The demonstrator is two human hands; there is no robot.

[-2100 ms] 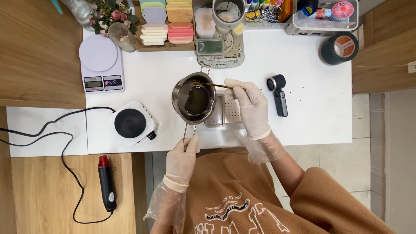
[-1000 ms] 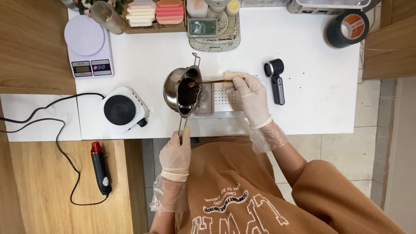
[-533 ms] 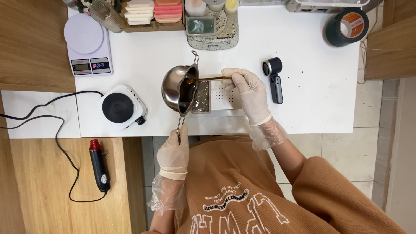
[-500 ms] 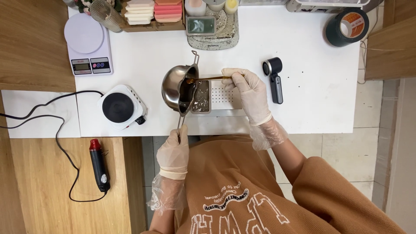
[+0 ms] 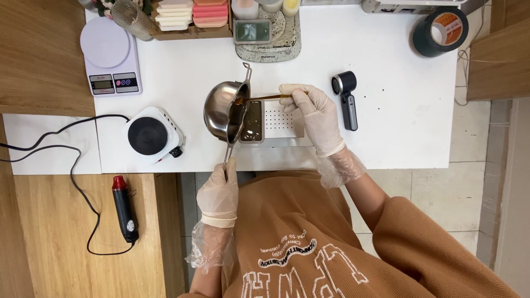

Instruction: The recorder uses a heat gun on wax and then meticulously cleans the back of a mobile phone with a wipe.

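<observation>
My left hand (image 5: 219, 193), in a clear glove, grips the long handle of a small steel melting pot (image 5: 222, 108). The pot is tipped to the right over a white rectangular mould (image 5: 279, 120), and dark brown liquid fills the mould's left section (image 5: 252, 121). My right hand (image 5: 317, 117), also gloved, rests over the mould's right end and holds a thin wooden stick (image 5: 264, 98) whose tip reaches into the pot's rim.
A small white hot plate (image 5: 152, 136) with a black cable sits left of the pot, and a white scale (image 5: 107, 55) lies behind it. A black handheld tool (image 5: 346, 96) lies right of my hand. A tape roll (image 5: 440, 31), a speckled tray (image 5: 270, 33) and a red-tipped heat gun (image 5: 125, 208) are around.
The pot has tipped further to the right over the mould, and the dark liquid has moved from the pot into the mould's left section. Both hands keep their grips.
</observation>
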